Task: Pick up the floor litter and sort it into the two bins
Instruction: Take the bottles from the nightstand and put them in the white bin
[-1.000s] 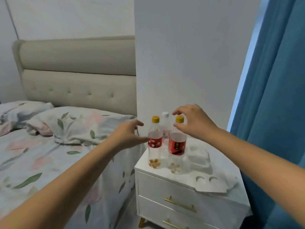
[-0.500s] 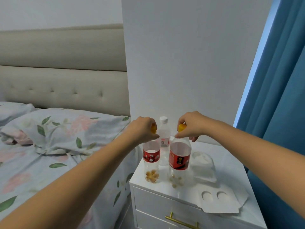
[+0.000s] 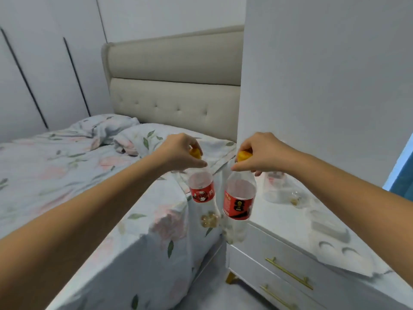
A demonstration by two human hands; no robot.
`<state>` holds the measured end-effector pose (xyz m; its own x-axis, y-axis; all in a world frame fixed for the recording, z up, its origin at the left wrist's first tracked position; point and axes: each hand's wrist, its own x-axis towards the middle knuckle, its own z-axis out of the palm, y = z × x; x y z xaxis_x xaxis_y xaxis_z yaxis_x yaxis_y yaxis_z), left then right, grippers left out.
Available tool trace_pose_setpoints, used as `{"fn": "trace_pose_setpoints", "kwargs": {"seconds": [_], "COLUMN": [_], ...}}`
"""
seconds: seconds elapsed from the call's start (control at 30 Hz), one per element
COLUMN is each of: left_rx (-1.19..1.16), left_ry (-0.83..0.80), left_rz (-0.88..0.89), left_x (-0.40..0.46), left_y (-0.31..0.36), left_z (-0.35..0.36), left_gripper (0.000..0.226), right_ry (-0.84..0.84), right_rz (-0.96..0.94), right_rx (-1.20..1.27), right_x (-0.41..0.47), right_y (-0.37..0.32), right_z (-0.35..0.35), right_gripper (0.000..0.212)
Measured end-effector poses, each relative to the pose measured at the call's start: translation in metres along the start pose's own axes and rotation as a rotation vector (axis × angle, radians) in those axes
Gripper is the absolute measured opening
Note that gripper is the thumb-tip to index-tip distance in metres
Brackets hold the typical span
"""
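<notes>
Both bottles are up in the air just left of the nightstand (image 3: 290, 224). The left hand (image 3: 178, 153) pinches the smaller bottle (image 3: 202, 193) by its yellow cap, over the bed's (image 3: 89, 175) edge. The right hand (image 3: 263, 155) pinches the bigger bottle (image 3: 239, 202) by its cap too, right by the nightstand's corner.

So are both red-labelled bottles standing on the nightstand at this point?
No: the left hand and right hand each hold a red-labelled bottle by its yellow cap, lifted off the nightstand.
</notes>
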<state>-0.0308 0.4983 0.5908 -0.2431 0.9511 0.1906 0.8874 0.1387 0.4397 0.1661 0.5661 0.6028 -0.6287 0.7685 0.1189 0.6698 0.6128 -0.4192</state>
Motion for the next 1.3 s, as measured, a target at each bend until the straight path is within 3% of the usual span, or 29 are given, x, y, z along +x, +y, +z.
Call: {"fn": "trace_pose_setpoints", "kwargs": {"seconds": [0.2,0.3,0.5,0.73,0.9,1.17,1.3], "left_rx": [0.025,0.016,0.098,0.178,0.274,0.232,0.212], "left_ry": [0.041,0.091,0.171,0.241,0.308,0.472,0.577], "left_rz": [-0.247,-0.399,-0.651,-0.969,-1.171,-1.387,-1.502], "left_x": [-0.134,-0.231,-0.470,-0.769,-0.939,-1.073,-1.109], "left_y": [-0.090,-0.143,-0.225,-0.252,-0.263,-0.321,-0.360], "left_z": [-0.071,-0.113,-0.189,-0.249,-0.233,-0.163,-0.097], "left_gripper": [0.035,0.037,0.034,0.029,0.029,0.028,0.028], "right_ry": [-0.083,-0.144,-0.281,-0.564,-0.714,-0.743,-0.766], "right_rz": [-0.215,-0.336,-0.575,-0.803,-0.990,-1.187,-1.234], "right_rx": [0.015,0.019,0.048,0.055,0.063,0.142,0.057], "right_x": [-0.025,-0.055,-0.148,-0.286,-0.386,-0.504,-0.537], "right_y": [-0.120,-0.198,-0.367,-0.551,-0.650,-0.729,-0.741], "right_z": [0.062,0.105,0.192,0.272,0.355,0.486,0.557], "right_gripper": [0.045,0.037,0.036,0.024,0.026,0.017,0.018]}}
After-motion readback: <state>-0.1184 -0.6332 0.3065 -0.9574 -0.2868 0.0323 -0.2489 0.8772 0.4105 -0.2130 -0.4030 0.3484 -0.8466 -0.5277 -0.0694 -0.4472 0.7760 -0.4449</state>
